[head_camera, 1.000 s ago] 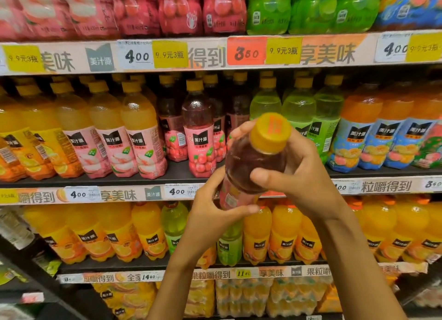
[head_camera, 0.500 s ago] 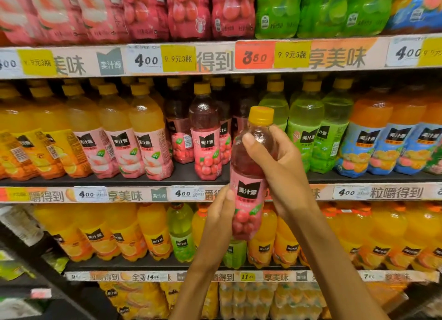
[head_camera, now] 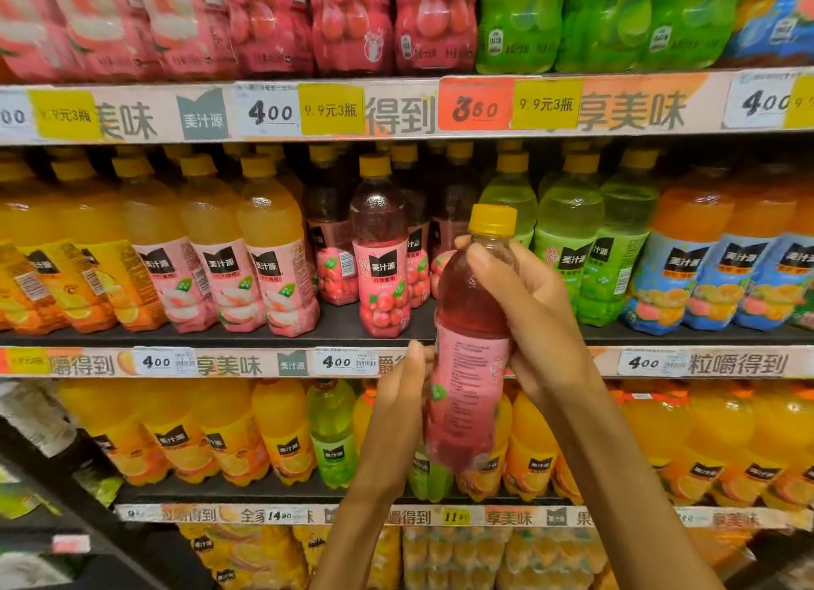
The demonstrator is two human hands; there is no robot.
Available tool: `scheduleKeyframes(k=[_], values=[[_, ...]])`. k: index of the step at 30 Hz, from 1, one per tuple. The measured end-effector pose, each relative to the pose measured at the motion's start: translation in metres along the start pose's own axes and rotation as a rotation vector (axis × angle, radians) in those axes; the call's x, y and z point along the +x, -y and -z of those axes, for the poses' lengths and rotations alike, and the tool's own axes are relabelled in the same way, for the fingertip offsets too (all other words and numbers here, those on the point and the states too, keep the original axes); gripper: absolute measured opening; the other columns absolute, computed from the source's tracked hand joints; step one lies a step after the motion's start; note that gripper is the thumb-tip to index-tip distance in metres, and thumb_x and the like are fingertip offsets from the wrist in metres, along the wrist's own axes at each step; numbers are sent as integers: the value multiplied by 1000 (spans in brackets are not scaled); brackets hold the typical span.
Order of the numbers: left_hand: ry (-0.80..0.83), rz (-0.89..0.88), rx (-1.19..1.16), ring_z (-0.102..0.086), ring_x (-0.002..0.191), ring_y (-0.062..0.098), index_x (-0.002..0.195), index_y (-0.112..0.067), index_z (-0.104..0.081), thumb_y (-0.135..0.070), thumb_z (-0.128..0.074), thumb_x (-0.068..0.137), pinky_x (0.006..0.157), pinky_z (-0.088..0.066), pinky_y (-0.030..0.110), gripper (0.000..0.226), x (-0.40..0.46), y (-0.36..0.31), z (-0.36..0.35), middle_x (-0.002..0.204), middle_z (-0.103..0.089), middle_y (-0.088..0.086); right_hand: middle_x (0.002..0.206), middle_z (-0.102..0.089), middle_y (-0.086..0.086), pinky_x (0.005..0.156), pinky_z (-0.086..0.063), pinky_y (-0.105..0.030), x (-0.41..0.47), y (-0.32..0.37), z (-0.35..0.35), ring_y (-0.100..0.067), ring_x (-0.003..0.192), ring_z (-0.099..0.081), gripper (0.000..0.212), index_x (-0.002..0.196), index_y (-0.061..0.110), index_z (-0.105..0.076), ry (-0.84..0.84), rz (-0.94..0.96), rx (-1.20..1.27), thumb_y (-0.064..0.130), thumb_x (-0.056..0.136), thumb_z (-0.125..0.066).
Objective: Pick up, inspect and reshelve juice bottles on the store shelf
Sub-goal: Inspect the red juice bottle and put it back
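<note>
red juice bottle held up for inspection, back label facing the camera

1 red juice bottle point(head_camera: 473, 347) stands nearly upright, long axis vertical, yellow cap up, in front of the middle shelf point(head_camera: 343, 329). the right hand point(head_camera: 535, 320) wraps its upper body from the right, fingers curled round it; the left hand point(head_camera: 403, 395) touches the lower label from the left, fingers straight and together. the gap in the red row lies just behind and left of the bottle, beside 1 front red bottle point(head_camera: 381, 250); the right hand is nearer it.
</note>
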State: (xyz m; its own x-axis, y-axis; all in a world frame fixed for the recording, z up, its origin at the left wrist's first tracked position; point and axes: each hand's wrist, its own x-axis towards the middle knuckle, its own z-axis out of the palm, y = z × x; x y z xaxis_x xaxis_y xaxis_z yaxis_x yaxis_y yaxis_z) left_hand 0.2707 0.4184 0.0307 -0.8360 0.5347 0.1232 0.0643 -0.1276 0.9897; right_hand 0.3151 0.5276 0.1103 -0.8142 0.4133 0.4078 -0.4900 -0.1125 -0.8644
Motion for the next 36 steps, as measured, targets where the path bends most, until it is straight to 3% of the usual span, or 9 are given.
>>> scheduleKeyframes(k=[2,7,12,17,20,23,25,30,36], values=[[-29,-62,27,-67,89,5,95,-26,-68,-68,-32,88,78,-51,19,55,0,1,-7,92,-73,-7,80,-68,4,71,-53,-26,-1,-2,-3,-10,77,-64,8,83,24,-69,-99,53,-80,31,81,-71],[-105,-58,-86,-58,72,34,95,4,-60,-65,-37,78,69,-48,49,74,-1,1,-25,83,-64,29,102,-71,-2,89,-51,-37,1,-5,-5,-18,101,-65,37,103,16,-67,-212,-43,-117,47,83,-64],[-15,-21,-162,-57,65,24,77,-16,-67,-62,-38,81,64,-48,36,55,5,2,-20,68,-63,12,89,-73,7,69,-51,-16,8,1,9,-4,85,-68,37,102,16,-66,-103,-4,-160,45,78,-65],[-7,-53,-103,-59,60,29,74,-15,-66,-70,-40,78,58,-51,39,61,17,0,-23,64,-64,13,85,-69,-3,70,-51,-24,18,1,9,-11,80,-62,24,92,16,-69,-111,72,-174,38,84,-62],[-62,-173,-4,-60,74,42,98,-9,-60,-74,-40,77,70,-50,63,71,28,-1,-20,84,-62,27,88,-67,-14,75,-51,-33,25,2,5,-13,82,-60,22,94,14,-66,-173,216,-283,33,87,-61],[-112,-339,291,-49,121,7,124,-51,-42,-62,-46,82,103,-42,38,43,35,4,-16,127,-52,-21,83,-65,-1,69,-48,-17,34,0,5,1,77,-58,16,100,12,-63,-230,347,-361,25,92,-60],[-75,-361,419,-28,129,-14,129,-58,-24,-54,-61,75,108,-28,18,66,41,8,-19,131,-30,-45,79,-59,9,67,-42,-12,42,-4,6,5,71,-53,13,100,11,-61,-267,386,-405,21,93,-60],[-181,-393,461,-36,131,10,140,-20,-37,-16,-76,77,110,-31,29,75,60,15,-28,138,-41,-4,83,-58,10,72,-44,-19,56,-18,10,1,76,-54,14,101,12,-60,-302,355,-453,23,92,-63],[-280,-363,382,-49,119,12,135,-14,-47,-12,-78,74,101,-40,28,68,62,17,-32,125,-51,-3,108,-58,2,85,-42,-18,63,-26,9,-10,101,-56,39,116,21,-51,-248,351,-569,37,84,-66]])
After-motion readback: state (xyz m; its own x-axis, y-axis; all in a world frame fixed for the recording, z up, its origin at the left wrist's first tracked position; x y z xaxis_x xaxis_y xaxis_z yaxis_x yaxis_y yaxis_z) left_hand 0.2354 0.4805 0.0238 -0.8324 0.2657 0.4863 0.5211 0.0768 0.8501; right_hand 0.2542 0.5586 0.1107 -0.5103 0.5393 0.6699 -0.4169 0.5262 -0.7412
